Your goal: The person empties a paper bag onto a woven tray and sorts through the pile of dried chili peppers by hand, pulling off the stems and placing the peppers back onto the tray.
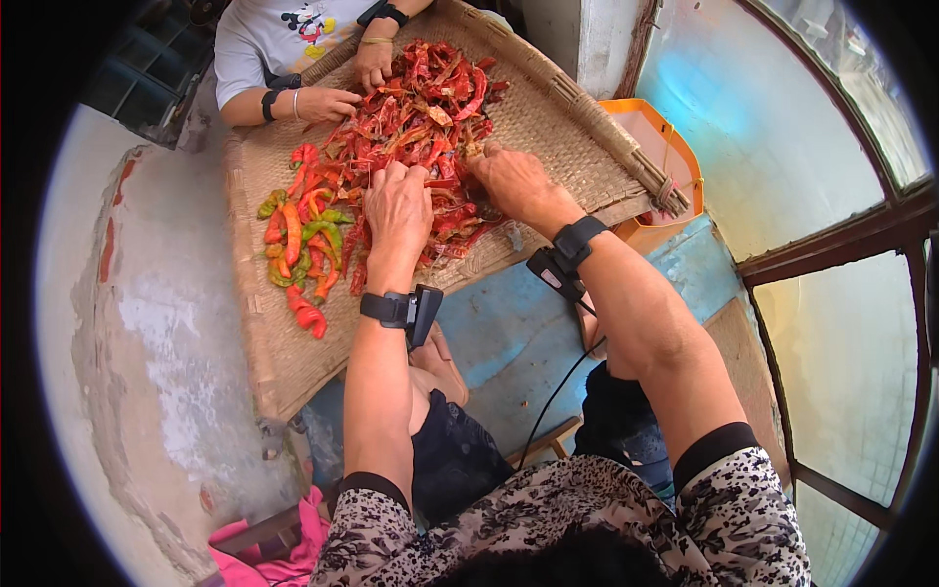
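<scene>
A pile of dried red chili peppers [421, 127] covers the middle of a woven bamboo tray [293, 362]. My left hand [399, 210] rests on the near side of the pile with its fingers curled down; a dried red chili [445, 183] sticks out by its fingertips. At the pile's right side, my right hand [523, 186] has its fingers bent in among the dried peppers, so the tips are hidden. Fresher, plump red, orange and green chili peppers [308, 245] lie to the left of my left hand.
Across the tray, another person's hands [328, 104] work in the pile's far side. An orange-rimmed container [685, 157] stands right of the tray, beside the windows [812, 147]. A plastered wall [166, 323] runs along the left. Pink cloth [293, 558] lies at lower left.
</scene>
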The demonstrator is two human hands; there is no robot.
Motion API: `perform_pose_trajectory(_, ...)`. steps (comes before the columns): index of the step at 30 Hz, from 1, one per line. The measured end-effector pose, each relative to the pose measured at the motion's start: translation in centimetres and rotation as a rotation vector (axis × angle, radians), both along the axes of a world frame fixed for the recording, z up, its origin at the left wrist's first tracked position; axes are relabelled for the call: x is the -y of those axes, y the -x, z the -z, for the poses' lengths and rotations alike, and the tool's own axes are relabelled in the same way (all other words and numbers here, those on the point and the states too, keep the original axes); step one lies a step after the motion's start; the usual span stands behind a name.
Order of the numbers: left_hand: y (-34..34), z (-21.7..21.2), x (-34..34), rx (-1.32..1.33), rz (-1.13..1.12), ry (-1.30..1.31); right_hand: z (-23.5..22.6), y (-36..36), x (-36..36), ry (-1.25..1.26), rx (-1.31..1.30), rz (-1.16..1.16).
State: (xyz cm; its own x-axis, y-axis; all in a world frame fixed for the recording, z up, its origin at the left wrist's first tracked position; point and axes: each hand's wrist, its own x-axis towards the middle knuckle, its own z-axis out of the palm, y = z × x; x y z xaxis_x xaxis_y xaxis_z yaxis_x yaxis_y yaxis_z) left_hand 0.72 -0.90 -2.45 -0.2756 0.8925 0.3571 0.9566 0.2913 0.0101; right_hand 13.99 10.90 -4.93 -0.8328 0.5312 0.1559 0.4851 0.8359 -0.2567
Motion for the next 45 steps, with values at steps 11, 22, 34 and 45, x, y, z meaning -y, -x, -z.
perform_pose_trajectory(11,1.7,-2.0,2.4,0.564,0.012,-0.425,-2.7,-1.6,-1.6,0.263,-0.488,-0.010)
perform_pose_trajectory(22,0.5,-2.3,2.2,1.215,0.033,-0.611,-5.0,-10.6,-5.6,-0.193,-0.482,0.684)
perform_pose_trajectory(34,-1.7,-1.1,0.4,1.557,0.227,-0.450,-3.4,-1.1,3.7,0.442,-0.580,-0.089)
perform_pose_trajectory(45,0.8,-0.2,1.6,0.135,0.157,-0.139,-3.4,-9.1,-7.2,1.776,-1.807,0.169)
